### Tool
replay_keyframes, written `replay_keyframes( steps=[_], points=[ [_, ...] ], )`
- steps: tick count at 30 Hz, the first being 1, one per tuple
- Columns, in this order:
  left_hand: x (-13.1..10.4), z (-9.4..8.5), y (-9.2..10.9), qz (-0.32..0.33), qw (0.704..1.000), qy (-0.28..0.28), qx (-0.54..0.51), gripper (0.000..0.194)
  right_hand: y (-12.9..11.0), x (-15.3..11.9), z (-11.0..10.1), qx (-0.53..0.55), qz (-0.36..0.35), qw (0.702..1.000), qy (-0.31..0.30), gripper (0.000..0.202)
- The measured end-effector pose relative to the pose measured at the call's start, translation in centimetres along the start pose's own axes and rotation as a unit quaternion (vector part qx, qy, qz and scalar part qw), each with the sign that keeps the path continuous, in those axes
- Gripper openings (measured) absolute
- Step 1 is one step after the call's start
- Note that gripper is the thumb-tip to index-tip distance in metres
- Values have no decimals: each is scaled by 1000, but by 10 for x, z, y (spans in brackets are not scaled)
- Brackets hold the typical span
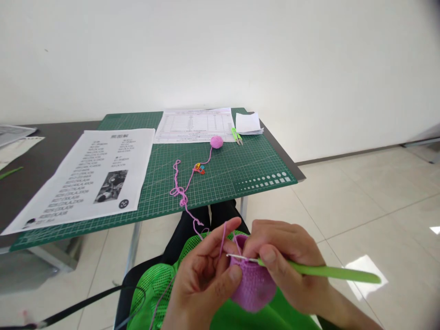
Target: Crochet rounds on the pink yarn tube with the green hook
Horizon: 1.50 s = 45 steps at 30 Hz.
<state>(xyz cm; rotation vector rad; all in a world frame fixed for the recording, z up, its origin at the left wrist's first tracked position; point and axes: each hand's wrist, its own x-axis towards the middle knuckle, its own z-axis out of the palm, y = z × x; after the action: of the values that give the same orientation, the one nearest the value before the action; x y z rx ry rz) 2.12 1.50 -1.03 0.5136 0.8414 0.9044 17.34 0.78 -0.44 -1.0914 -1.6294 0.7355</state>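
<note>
Over my lap, my left hand [209, 275] pinches the rim of a pink crocheted cup-shaped piece [254, 286], its index finger raised with a strand of yarn looped over it. My right hand [292, 261] grips a crochet hook [337, 272] with a green handle. The hook's metal tip lies across the top edge of the piece, close to my left fingertips. From my hands, pink yarn [178, 190] runs up onto the table in a loose tangle and on to a small pink yarn ball [216, 142]. My right fingers partly cover the piece's opening.
A green cutting mat [220, 178] covers much of the dark table. On it lie a printed pattern sheet [85, 174], a form [195, 123], green thread snips [237, 136], white paper slips [248, 123] and colourful stitch markers [199, 168]. A black cable [82, 302] crosses at lower left.
</note>
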Motion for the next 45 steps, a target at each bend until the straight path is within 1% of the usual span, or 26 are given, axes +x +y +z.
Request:
replay_keyframes(
  steps=[4,6,8,10,13,15,17,19,23,25,29,32,35,38,40,42,45],
  points=[
    [-5,-1,4,-18,1000,-9,2,51,-11,2,-12,12,13,998,-67,34],
    [-8,0,5,-23,1000,-2,19,54,-14,4,-14,-2,14,996,-85,33],
    [-10,1,6,-27,999,5,27,54,-17,6,-13,-36,-4,995,-94,32],
    [-11,2,7,-28,999,1,18,51,-18,9,-12,-86,-41,991,-91,28],
    [-10,2,8,-29,999,-23,-12,48,-18,13,-10,-168,-110,976,-86,23],
    [-10,1,8,-31,999,-34,-17,49,-17,14,-9,-188,-164,966,-75,25],
    [-11,-2,8,-37,998,-44,-9,49,-17,14,-9,-174,-201,962,-61,29],
    [-11,-4,7,-43,998,-49,5,49,-18,13,-10,-156,-195,967,-51,30],
    [-10,-8,6,-52,997,-49,17,47,-22,11,-10,-124,-144,981,-32,33],
    [-9,-8,6,-57,997,-51,17,46,-23,11,-11,-107,-128,985,-34,34],
    [-8,-7,7,-74,995,-59,-6,44,-26,13,-18,-84,-95,987,-103,39],
    [-8,-6,7,-90,993,-72,-35,44,-28,13,-26,-62,-70,984,-149,38],
    [-8,-6,7,-98,992,-75,-39,42,-31,15,-35,-61,-79,975,-197,36],
    [-8,-7,7,-93,992,-75,-27,41,-35,19,-40,-86,-94,964,-235,36],
    [-8,-7,7,-84,994,-74,-20,41,-38,21,-41,-122,-98,960,-234,34],
    [-9,-7,6,-68,995,-68,-7,40,-40,21,-40,-153,-104,960,-212,31],
    [-11,-4,5,-36,998,-49,17,41,-40,16,-36,-169,-105,963,-179,28]
  ],
)
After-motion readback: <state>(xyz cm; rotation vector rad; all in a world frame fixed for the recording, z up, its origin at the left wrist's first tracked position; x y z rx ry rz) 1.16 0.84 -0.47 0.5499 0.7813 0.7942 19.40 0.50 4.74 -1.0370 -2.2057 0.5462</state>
